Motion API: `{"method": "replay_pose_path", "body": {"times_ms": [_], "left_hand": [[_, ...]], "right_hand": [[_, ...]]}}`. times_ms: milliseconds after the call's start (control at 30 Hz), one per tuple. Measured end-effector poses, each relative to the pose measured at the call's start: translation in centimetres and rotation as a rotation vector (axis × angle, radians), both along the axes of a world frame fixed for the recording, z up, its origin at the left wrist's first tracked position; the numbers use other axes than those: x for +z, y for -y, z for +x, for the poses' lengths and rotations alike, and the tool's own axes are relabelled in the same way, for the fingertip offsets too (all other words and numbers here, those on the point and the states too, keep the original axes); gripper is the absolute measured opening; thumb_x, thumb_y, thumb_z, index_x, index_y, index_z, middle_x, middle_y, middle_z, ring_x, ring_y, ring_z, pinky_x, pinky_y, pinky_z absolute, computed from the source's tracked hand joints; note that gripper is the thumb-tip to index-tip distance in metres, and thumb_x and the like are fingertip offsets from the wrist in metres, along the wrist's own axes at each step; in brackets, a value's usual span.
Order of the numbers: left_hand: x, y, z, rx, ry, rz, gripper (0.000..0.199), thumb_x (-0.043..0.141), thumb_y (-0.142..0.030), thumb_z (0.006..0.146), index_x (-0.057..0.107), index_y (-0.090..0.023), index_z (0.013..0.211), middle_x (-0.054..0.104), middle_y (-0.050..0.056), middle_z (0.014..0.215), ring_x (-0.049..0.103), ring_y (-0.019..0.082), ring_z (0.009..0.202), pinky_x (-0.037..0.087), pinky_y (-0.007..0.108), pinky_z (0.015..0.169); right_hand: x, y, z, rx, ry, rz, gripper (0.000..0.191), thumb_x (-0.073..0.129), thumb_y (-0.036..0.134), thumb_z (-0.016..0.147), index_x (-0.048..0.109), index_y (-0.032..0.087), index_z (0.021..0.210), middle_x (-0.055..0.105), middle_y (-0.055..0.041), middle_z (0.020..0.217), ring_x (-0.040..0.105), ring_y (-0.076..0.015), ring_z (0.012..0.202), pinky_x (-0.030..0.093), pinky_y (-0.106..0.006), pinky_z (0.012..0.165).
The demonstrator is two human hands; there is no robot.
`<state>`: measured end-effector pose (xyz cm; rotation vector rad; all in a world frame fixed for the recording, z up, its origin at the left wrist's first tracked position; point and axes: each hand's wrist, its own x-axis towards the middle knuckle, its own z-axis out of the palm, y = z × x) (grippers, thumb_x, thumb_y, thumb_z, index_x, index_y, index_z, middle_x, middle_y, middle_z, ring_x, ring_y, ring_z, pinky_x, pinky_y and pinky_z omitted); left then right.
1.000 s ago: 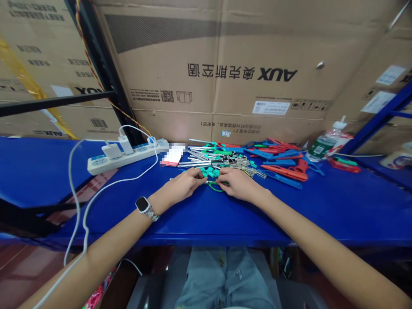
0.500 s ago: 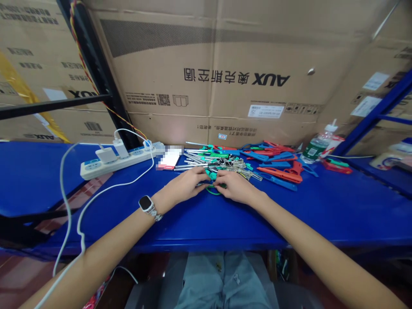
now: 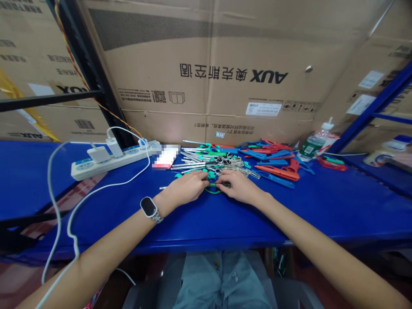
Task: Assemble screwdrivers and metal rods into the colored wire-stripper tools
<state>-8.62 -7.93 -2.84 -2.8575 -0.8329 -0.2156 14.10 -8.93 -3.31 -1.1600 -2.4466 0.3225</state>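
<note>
Both hands meet over the blue table (image 3: 206, 223), at the front of a pile of metal rods and clear and green pieces (image 3: 225, 161). My left hand (image 3: 190, 186), with a watch (image 3: 149, 207) on its wrist, has its fingers pinched together on something too small to make out. Facing it, my right hand (image 3: 236, 184) is closed too, its fingertips at a green part. A thin green loop (image 3: 212, 191) shows between and just below the fingertips. Part of a rod (image 3: 163, 188) sticks out left of my left hand.
Red and blue plastic pieces (image 3: 280, 161) lie right of the pile, near a bottle (image 3: 310, 146). At the left are a power strip (image 3: 128, 158) with white cables and a white and red card (image 3: 165, 156). Large cardboard boxes (image 3: 154, 56) stand behind.
The view has shifted slightly. A rod end and a green piece now show left of my left hand, whose fingers have turned a little; both hands stay at the same spot.
</note>
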Motion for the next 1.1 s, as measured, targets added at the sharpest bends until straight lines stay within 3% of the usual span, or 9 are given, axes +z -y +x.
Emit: {"method": "replay_pose_path", "body": {"times_ms": [267,400,533,767,1100], "left_hand": [[-1.1,0.6,-0.6,-0.032,0.087,-0.001,0.034,0.042,-0.011,0.092,0.071,-0.011,0.111,0.062,0.015,0.108,0.061,0.027,0.094,0.052,0.044,0.087],[-1.5,0.7,-0.7,-0.03,0.078,0.026,0.037,0.04,-0.011,0.093,0.069,-0.011,0.117,0.062,0.015,0.108,0.06,0.026,0.094,0.051,0.043,0.087],[-1.8,0.7,-0.6,-0.022,0.077,0.033,0.037,0.039,-0.011,0.094,0.069,-0.012,0.117,0.06,0.014,0.109,0.059,0.025,0.095,0.051,0.041,0.088],[-1.6,1.0,-0.6,-0.024,0.133,-0.028,0.037,0.039,-0.012,0.094,0.069,-0.012,0.116,0.062,0.015,0.109,0.059,0.027,0.095,0.051,0.044,0.087],[-1.3,1.2,-0.5,0.021,0.044,0.037,0.037,0.042,-0.012,0.095,0.069,-0.011,0.121,0.062,0.015,0.11,0.06,0.027,0.095,0.05,0.042,0.085]], "right_hand": [[1.0,-0.8,-0.7,-0.086,0.077,-0.066,0.01,0.067,0.013,0.086,0.075,0.016,0.081,0.07,-0.0052,0.085,0.061,-0.0152,0.075,0.041,-0.025,0.068],[2.5,-2.0,-0.9,-0.031,0.201,-0.16,0.012,0.066,0.011,0.08,0.075,0.017,0.076,0.071,-0.002,0.074,0.06,-0.0133,0.065,0.036,-0.024,0.06],[3.3,-2.8,-0.8,0.022,0.258,-0.188,0.011,0.066,0.013,0.082,0.076,0.017,0.079,0.074,-0.0027,0.074,0.063,-0.0146,0.069,0.039,-0.024,0.064],[3.2,-3.6,-0.6,0.075,0.268,-0.211,0.011,0.066,0.016,0.082,0.076,0.019,0.078,0.073,-0.0014,0.07,0.064,-0.0147,0.067,0.04,-0.024,0.064],[2.6,-3.7,0.1,0.124,0.216,-0.215,0.012,0.064,0.016,0.085,0.076,0.017,0.082,0.072,-0.0018,0.074,0.062,-0.0142,0.068,0.042,-0.024,0.067]]}}
